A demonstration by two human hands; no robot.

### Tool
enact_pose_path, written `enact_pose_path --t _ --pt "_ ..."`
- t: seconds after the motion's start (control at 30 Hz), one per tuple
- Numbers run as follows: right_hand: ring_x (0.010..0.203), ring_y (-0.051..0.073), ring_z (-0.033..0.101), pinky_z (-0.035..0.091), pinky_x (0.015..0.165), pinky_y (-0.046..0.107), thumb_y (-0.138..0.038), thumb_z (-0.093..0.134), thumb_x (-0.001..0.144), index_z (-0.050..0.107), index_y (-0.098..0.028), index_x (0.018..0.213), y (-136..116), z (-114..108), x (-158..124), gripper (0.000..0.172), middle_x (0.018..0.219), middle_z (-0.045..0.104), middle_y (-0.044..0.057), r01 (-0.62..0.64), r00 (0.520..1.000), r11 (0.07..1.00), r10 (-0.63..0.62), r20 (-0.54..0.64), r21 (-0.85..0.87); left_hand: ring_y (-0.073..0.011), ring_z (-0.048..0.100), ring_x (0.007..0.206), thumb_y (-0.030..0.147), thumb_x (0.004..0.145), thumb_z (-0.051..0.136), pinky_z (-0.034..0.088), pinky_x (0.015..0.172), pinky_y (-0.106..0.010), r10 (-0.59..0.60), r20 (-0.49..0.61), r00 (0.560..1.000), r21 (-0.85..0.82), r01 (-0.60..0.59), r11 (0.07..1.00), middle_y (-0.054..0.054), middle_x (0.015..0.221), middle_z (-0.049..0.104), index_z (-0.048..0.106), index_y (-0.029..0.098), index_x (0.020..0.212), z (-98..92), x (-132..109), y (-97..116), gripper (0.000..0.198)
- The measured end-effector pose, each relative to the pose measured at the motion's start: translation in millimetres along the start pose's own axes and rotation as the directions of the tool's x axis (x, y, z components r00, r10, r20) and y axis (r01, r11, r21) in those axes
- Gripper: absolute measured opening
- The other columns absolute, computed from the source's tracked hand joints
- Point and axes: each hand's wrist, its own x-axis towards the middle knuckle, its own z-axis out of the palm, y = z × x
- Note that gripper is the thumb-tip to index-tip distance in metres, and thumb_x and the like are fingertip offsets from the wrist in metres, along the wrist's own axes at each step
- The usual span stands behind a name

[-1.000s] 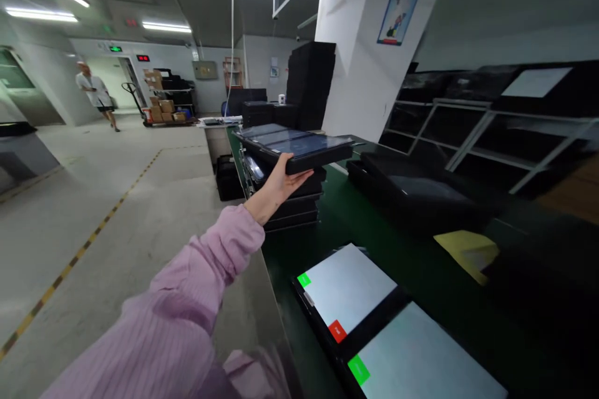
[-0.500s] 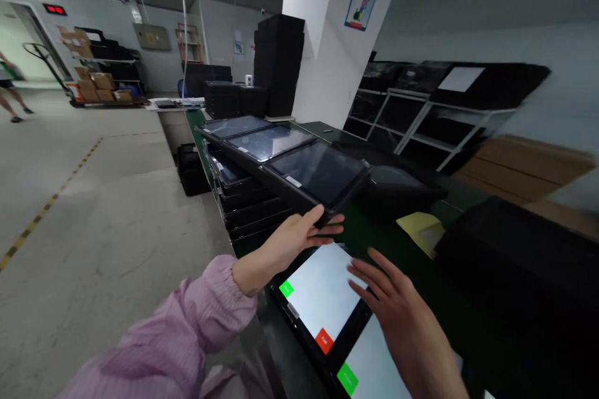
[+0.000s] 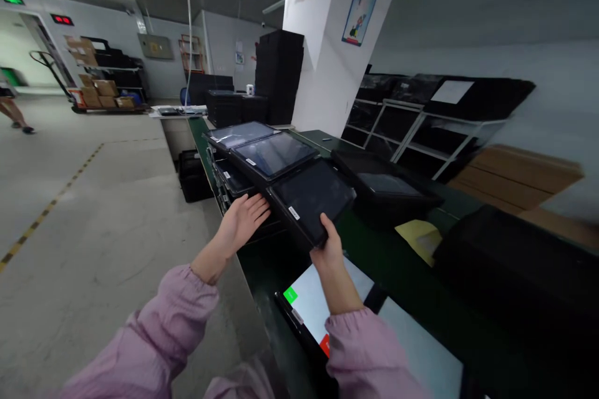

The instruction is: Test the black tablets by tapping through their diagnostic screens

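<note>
The tray (image 3: 285, 215), with three dark tablets, lies over the stack (image 3: 229, 180), its near end jutting toward the person. Its near corner has passed from one hand to the other: the right hand (image 3: 328, 246) now pinches it, thumb on top, while the left hand (image 3: 241, 224), fingers extended and gripping nothing, has shifted to the side edge; contact is unclear. That leaves the right carrying the hold. Nearer, lit screens (image 3: 421, 349) sit on the bench (image 3: 257, 262).

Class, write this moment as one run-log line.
right hand: grips near end of tray; left hand: open beside tray; tray: three dark tablets; table: two lit screens
</note>
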Motion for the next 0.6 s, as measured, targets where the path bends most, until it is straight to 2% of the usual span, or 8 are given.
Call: enact_pose_path --t 0.1,0.23,0.37,0.47,0.53,0.6 --pt "0.086 0.02 0.078 0.065 0.084 0.031 -0.029 0.08 0.072 0.072 -0.02 0.09 6 -6 -7 0.022 0.083 0.08 0.0 0.032 0.999 0.998 -0.032 -0.003 0.053 -0.0246 0.075 0.105 0.037 0.105 0.034 0.054 0.103 -0.034 0.026 0.026 0.999 -0.092 -0.023 0.995 -0.018 0.112 0.077 0.051 0.001 0.148 10.5 10 2 0.058" --pt "0.085 0.019 0.077 0.065 0.082 0.03 -0.032 0.083 0.068 0.072 -0.021 0.093 -9 -26 -29 0.029 0.087 0.08 -0.001 0.123 0.992 0.99 -0.122 -0.021 0.072 -0.0275 0.076 0.092 0.057 0.103 0.03 0.061 0.088 -0.034 0.032 0.066 0.997 -0.161 -0.021 0.987 -0.017 0.092 0.077 0.063 0.003 0.129 18.3 17 6 0.069" --pt "0.086 0.022 0.077 0.064 0.089 0.036 -0.035 0.085 0.065 0.074 -0.022 0.093 -29 -60 -62 0.033 0.09 0.08 0.0 0.195 0.98 0.98 -0.193 -0.053 0.035 -0.0275 0.075 0.08 0.072 0.098 0.032 0.062 0.072 -0.033 0.005 -0.013 1.0 -0.141 -0.007 0.99 -0.014 0.082 0.075 0.071 0.011 0.108 19.4 18 5 0.073" --pt "0.079 0.024 0.076 0.065 0.086 0.04 -0.039 0.085 0.065 0.076 -0.02 0.087 -37 -83 -84 0.03 0.083 0.08 0.003 0.221 0.972 0.975 -0.22 -0.083 0.003 -0.0285 0.076 0.09 0.074 0.098 0.032 0.063 0.08 -0.037 0.099 -0.039 0.994 -0.14 -0.104 0.985 -0.011 0.089 0.078 0.072 0.017 0.106 21.3 21 4 0.07" --pt "0.076 0.023 0.076 0.065 0.083 0.036 -0.042 0.085 0.064 0.076 -0.02 0.083 -40 -97 -97 0.03 0.081 0.08 0.004 0.254 0.961 0.967 -0.253 -0.11 0.0 -0.0289 0.074 0.103 0.074 0.099 0.028 0.062 0.09 -0.041 0.208 0.022 0.978 -0.138 -0.203 0.969 -0.009 0.1 0.08 0.072 0.019 0.11 23.9 25 4 0.071" --pt "0.072 0.021 0.076 0.065 0.079 0.033 -0.042 0.087 0.062 0.076 -0.021 0.079 -42 -111 -111 0.029 0.078 0.079 0.002 0.286 0.949 0.958 -0.283 -0.142 0.001 -0.028 0.071 0.113 0.074 0.1 0.021 0.06 0.096 -0.042 0.326 0.102 0.94 -0.093 -0.317 0.944 -0.008 0.105 0.08 0.071 0.02 0.114 26.2 28 3 0.075"
